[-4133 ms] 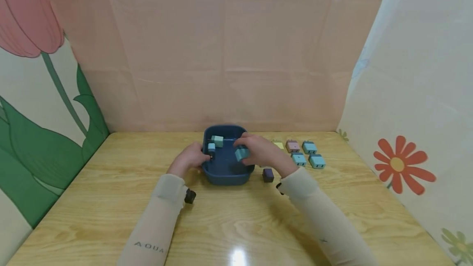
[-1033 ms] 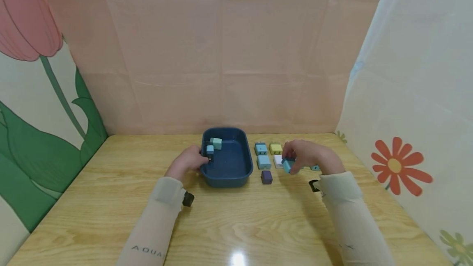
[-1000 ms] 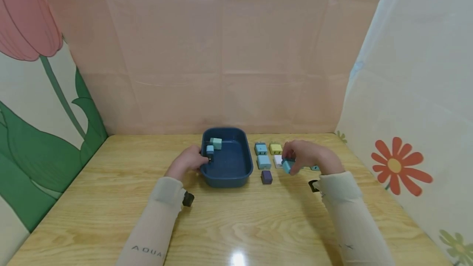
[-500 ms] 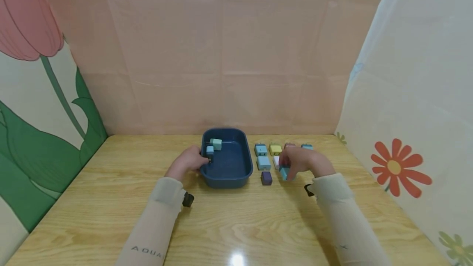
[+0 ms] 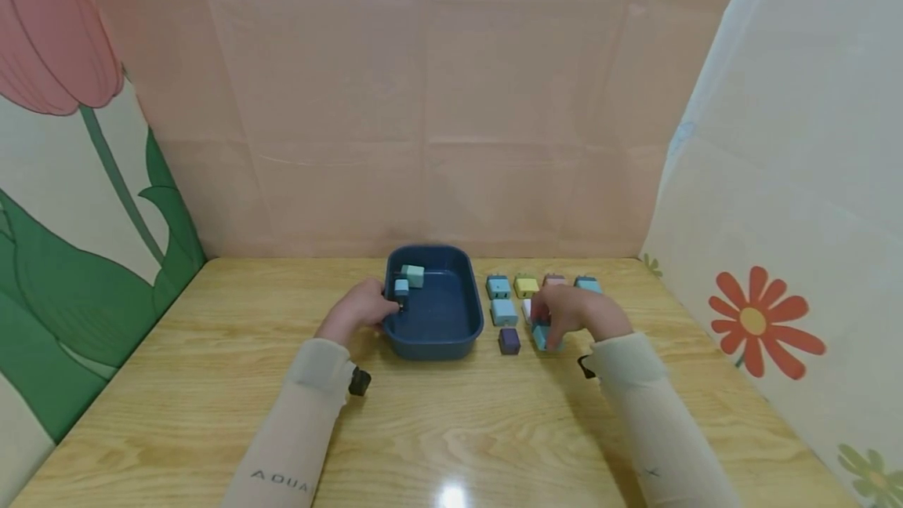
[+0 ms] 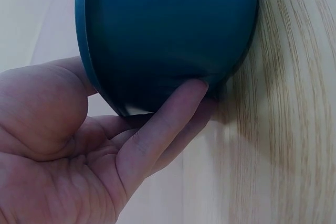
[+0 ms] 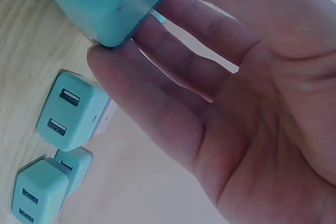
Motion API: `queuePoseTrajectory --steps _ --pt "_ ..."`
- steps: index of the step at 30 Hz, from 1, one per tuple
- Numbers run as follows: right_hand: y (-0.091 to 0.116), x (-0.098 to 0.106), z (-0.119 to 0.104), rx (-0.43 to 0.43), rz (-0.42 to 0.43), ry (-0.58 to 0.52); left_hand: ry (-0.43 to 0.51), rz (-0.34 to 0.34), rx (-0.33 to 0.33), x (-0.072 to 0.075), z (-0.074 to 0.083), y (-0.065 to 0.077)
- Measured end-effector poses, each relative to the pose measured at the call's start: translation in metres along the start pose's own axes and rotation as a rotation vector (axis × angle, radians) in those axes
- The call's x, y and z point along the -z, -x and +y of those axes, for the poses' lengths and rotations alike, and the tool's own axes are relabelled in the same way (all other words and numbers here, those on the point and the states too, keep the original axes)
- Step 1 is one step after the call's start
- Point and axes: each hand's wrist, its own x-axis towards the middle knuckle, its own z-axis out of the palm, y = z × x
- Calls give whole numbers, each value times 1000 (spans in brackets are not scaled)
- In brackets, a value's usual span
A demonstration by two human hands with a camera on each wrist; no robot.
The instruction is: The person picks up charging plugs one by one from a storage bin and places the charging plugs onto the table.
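Observation:
My left hand (image 5: 360, 306) grips the left wall of a dark blue plastic bin (image 5: 433, 350), with its thumb over the rim and fingers against the outside in the left wrist view. Inside the bin, toward its left side, are a mint green charger (image 5: 413, 277) and a smaller blue one (image 5: 401, 287). My right hand (image 5: 582, 310) pinches a light blue USB charger (image 7: 105, 9) low over the table, right of a dark purple block-shaped charger (image 5: 509, 341). Part of that light blue charger is hidden by the fingers.
Behind the right hand are a blue charger (image 5: 498, 287), a yellow one (image 5: 526, 285), a pink one (image 5: 554, 279) and another blue one (image 5: 588, 284). A light blue charger (image 5: 504, 312) sits beside a partly covered white one (image 5: 526, 310). A curtain (image 5: 423, 139) borders the table's back.
Earlier the right hand held a blue charger over the bin; since then it has moved right to the rows. Lately it brought the light blue charger nearer the front. The left hand stays put.

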Motion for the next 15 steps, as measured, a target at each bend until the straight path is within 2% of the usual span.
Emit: queuePoseTrajectory --steps 15 --pt "-4 -4 -2 -12 -22 10 16 -17 4 0 1 1"
